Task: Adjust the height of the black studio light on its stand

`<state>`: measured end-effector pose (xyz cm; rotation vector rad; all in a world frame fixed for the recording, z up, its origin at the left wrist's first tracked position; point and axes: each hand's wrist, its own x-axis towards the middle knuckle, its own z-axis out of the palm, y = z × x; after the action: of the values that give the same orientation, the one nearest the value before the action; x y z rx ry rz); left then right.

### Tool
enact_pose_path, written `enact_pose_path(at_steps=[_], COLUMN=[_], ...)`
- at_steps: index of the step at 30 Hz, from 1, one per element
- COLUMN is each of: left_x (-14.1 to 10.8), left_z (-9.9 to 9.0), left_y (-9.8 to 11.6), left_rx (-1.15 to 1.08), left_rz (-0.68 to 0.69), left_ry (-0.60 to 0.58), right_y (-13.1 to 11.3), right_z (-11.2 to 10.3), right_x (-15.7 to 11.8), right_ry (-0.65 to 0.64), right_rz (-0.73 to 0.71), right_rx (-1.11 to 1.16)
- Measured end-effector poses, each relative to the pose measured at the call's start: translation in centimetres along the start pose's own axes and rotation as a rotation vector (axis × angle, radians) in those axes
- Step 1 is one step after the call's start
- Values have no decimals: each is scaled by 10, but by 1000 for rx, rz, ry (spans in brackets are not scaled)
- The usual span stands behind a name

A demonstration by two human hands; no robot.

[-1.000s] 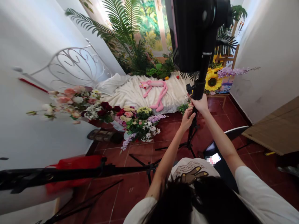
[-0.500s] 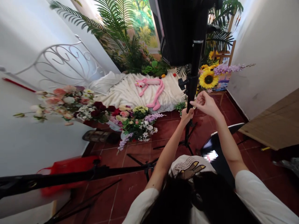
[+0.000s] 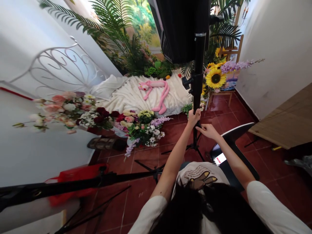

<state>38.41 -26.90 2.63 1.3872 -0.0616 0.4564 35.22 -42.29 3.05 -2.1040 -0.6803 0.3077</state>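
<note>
A black light stand (image 3: 200, 58) rises upright in front of me, with a large black studio light (image 3: 179, 29) at its top. My left hand (image 3: 194, 117) is wrapped round the pole below a clamp knob (image 3: 186, 83). Lower and to the right, my right hand (image 3: 207, 130) is closed in a pinch at the stand, its fingertips against a small dark part that looks like a lower knob. The fingers partly cover that part. The stand's legs spread on the floor below.
A second stand's dark pole (image 3: 80, 183) crosses the lower left, near a red bag (image 3: 75, 175). Flower bunches (image 3: 143, 130) stand ahead; a pink plush toy (image 3: 158, 85) lies on a white blanket (image 3: 122, 96). A phone (image 3: 220, 158) rests on a chair (image 3: 237, 135) at right.
My right hand has come down from beside the upper pole to the stand just below my left hand. My left hand still holds the pole. The view has shifted slightly.
</note>
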Motion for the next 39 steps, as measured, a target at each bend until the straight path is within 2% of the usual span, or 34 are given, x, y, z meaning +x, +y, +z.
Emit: enact_pose_path(at_steps=[4, 7, 10, 13, 16, 18, 21, 23, 26, 31, 35, 39], left_x=[0, 0, 1, 1, 2, 2, 2, 2, 2, 3, 2, 2], left_z=[2, 2, 2, 2, 3, 4, 4, 4, 5, 5, 6, 6], left_y=[3, 4, 4, 4, 3, 3, 4, 4, 5, 7, 8, 8], left_rx=[-14, -26, -31, -39, -45, -50, -64, -74, -83, -66, -69, -73], left_rz=[0, -1, -11, -11, -15, -24, -33, -35, -38, -10, -11, -27], left_ry=[-13, -17, -24, -22, -16, -15, -24, -31, -30, -16, -9, -15], right_y=[8, 3, -6, -10, -5, 1, 5, 4, -2, -5, -2, 0], right_z=[22, 39, 49, 52, 49, 46, 40, 34, 28, 26, 27, 27], right_x=[0, -1, -5, -9, -11, -13, -16, -16, -15, -10, -5, -1], right_ry=[36, -60, -135, -137, -110, 24, 248, 311, 330, 306, 295, 222], right_rz=[72, 216, 241, 263, 382, 385, 246, 140, 53, 78, 119, 91], right_rx=[333, 726, 1175, 1346, 1186, 978, 656, 462, 209, -26, -90, 2])
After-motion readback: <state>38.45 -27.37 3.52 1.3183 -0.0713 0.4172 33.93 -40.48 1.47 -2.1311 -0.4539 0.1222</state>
